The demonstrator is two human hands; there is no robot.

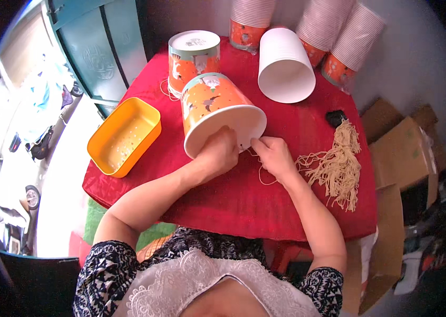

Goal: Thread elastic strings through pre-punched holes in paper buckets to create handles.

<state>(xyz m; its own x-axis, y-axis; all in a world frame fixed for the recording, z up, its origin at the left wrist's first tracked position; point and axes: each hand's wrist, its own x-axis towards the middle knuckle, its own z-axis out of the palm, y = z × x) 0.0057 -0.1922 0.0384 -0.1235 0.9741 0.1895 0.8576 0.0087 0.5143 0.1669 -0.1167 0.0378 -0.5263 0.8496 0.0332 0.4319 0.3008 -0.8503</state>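
Observation:
An orange paper bucket (213, 100) with animal pictures lies tilted on the red table (233, 195), its white open mouth toward me. My left hand (219, 153) is inside the mouth of the bucket, fingers curled against the rim. My right hand (273, 156) pinches a thin beige string (261, 171) right at the bucket's rim. The string loops down onto the cloth below my right hand.
A bundle of beige strings (336, 164) lies to the right. An orange perforated tray (124, 136) sits left. Behind stand another orange bucket (194, 55), a white bucket on its side (285, 66), stacked buckets (339, 39) and a small black object (335, 117). Cardboard boxes (405, 153) stand right.

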